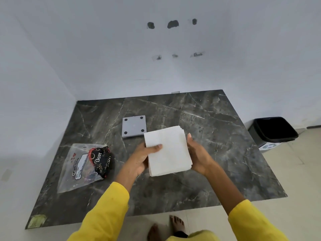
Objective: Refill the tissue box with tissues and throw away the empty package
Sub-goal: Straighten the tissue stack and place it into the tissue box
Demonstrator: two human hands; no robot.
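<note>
A thick white stack of tissues is held above the dark marble table. My left hand grips its left edge with the thumb on top, and my right hand holds its right edge. A grey square tissue box lies upside down on the table just behind the stack, showing dark round feet at its corners. The clear plastic package lies flat at the left of the table, with a crumpled black and red "Dove" wrapper on it.
A black waste bin with a dark liner stands on the floor right of the table. White walls close off the back and left. The table's front edge is near my bare feet. A piece of yellowish tape marks the front left corner.
</note>
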